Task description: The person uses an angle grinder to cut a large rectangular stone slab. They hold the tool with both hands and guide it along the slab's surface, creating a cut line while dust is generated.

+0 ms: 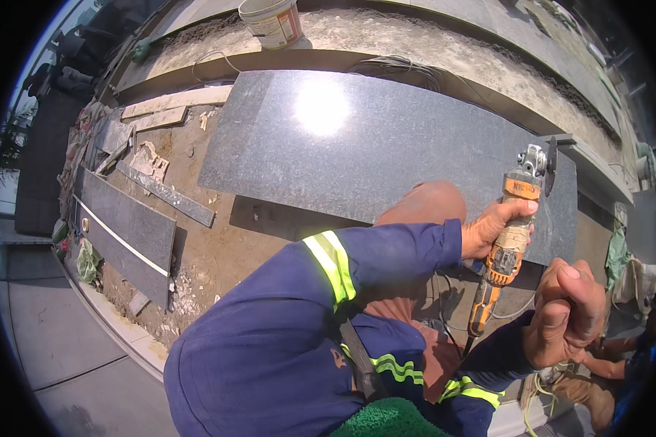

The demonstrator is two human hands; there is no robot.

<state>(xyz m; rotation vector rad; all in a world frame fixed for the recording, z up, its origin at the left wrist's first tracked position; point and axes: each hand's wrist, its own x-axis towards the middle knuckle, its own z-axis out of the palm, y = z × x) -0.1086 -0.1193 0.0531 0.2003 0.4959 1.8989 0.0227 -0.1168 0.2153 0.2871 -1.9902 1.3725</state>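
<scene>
My left hand [492,229] is wrapped around the taped body of an orange and black angle grinder [504,258]. The grinder's metal head and dark cutting disc [552,167] are over the right end of a large dark grey stone slab [386,149]. Whether the disc touches the slab or spins, I cannot tell. To the right of the grinder's tail, my right hand [568,313] is raised off the tool, its fingers curled in with nothing visible between them. Sunlight glares off the slab, and my bent knee [426,200] is beside its near edge.
A smaller dark slab [127,233] with a pale stripe and a narrow stone strip [166,193] lie at left among rubble. A bucket [272,23] stands on the ledge beyond, near coiled cable [397,69]. Another person [608,364] is close at lower right.
</scene>
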